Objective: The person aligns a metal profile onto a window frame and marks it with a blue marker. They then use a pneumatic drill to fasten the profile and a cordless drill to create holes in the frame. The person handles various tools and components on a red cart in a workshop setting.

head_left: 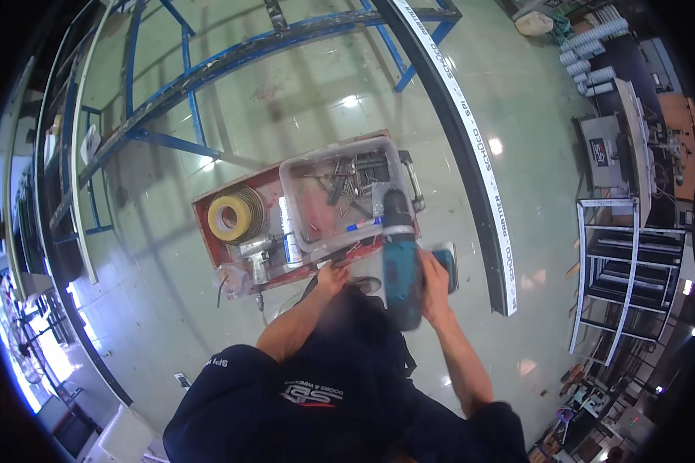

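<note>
My right hand (434, 284) is wrapped round the grip of a teal and black cordless drill (403, 270), whose chuck points away from me over the right side of a clear plastic bin (287, 202). Loose metal bits and a blue marker (364, 224) lie inside that bin. At the near edge of a red tray (266, 183), my left hand (331, 278) has its fingers closed; what they hold, if anything, is too small to make out. The tray carries the bin, a roll of yellowish tape (230, 218), a white tube (289, 238) and a grey air tool (258, 258).
A long dark profile with white printed film (471, 154) runs along the right of the tray. Blue metal trestle frames (189, 77) stand beyond it and to the left. A rack (633, 255) and benches line the far right.
</note>
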Available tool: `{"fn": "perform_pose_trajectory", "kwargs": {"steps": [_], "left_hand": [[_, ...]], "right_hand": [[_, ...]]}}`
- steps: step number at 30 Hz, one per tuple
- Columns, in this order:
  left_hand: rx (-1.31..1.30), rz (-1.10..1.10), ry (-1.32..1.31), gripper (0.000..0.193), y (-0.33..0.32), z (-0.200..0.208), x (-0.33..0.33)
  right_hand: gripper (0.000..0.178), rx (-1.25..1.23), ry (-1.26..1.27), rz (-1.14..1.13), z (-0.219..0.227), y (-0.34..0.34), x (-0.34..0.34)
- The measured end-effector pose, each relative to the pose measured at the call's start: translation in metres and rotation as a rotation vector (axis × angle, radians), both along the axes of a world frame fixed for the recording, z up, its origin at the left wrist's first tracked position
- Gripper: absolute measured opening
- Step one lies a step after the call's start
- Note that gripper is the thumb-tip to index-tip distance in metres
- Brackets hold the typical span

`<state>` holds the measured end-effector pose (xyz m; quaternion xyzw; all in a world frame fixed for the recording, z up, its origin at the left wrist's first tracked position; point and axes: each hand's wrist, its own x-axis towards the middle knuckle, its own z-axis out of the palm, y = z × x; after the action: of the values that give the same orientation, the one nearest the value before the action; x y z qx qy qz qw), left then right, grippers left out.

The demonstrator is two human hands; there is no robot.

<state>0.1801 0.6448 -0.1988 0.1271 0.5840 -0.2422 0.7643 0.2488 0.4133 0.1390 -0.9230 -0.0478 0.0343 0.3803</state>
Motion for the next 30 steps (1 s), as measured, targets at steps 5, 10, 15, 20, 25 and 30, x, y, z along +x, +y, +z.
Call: {"fn": "perform_pose_trajectory", "kwargs": {"steps": [5,10,15,20,25,30], "left_hand": [[-0.012,-0.098,-0.027,0.051,-0.002,0.007,0.011],[-0.425,-0.555,-0.325,0.077,-0.065,0.168,0.031],[-0.880,-0.328,-0.463,0.077,-0.124,0.305,0.010],[-0.650,-0.358,-0.428,0.041,-0.142,0.327,-0.029],[-0.300,-0.487,-0.429,0.031,-0.128,0.322,-0.077],[-0.128,-0.476,-0.413,0.030,-0.107,0.325,-0.105]], "right_hand": [[0.035,0.135,0.065,-0.459,0.027,0.017,-0.102],[0.032,-0.044,0.178,-0.626,0.045,0.021,-0.177],[0.028,-0.137,0.163,-0.705,0.046,0.023,-0.232],[0.025,0.083,0.112,-0.745,-0.007,0.018,-0.305],[0.020,0.208,0.025,-0.773,0.002,0.043,-0.330],[0.021,0.188,0.051,-0.726,-0.011,0.047,-0.364]]}}
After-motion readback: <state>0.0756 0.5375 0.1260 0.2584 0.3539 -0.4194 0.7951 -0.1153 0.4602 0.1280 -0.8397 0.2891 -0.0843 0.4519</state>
